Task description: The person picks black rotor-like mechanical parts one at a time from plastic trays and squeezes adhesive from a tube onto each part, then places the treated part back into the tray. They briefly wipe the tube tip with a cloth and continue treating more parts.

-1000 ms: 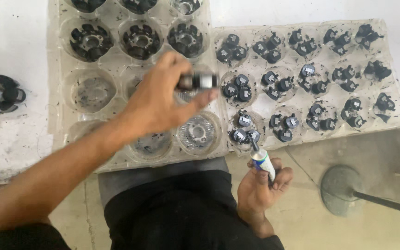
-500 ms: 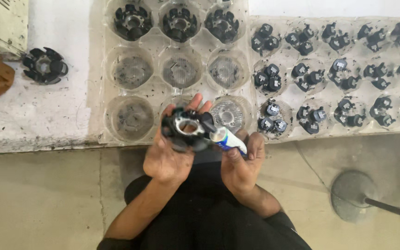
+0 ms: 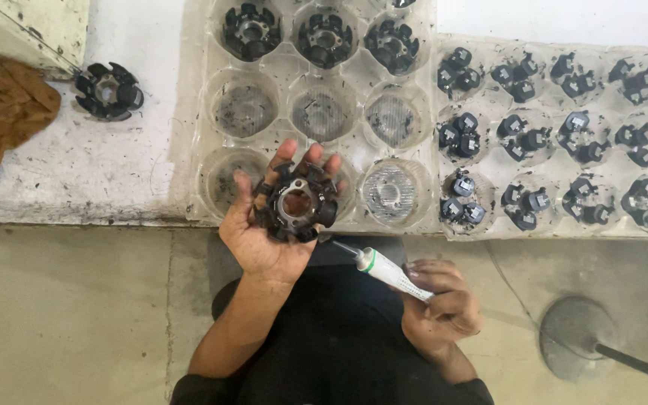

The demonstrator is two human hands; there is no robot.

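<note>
My left hand (image 3: pixel 264 240) holds a black ring-shaped part with several radial arms and a metal centre (image 3: pixel 296 202), lying flat on my palm and fingers. My right hand (image 3: pixel 440 304) grips a small white tube with a green band and a thin metal nozzle (image 3: pixel 380 268). The nozzle tip points up-left, close to the lower right edge of the ring part. Both hands are over my lap, just in front of the bench edge.
A clear plastic tray (image 3: pixel 316 112) on the white bench holds three more ring parts in its far row. A second tray (image 3: pixel 556 142) at right carries several small black pieces. A lone ring part (image 3: pixel 108 91) and a brown rag (image 3: pixel 1 120) lie left. A round metal base (image 3: pixel 583 337) stands on the floor.
My left hand brought the ring part from over the trays down toward my lap and turned it flat on the palm. My right hand has drawn the tube slightly back and down.
</note>
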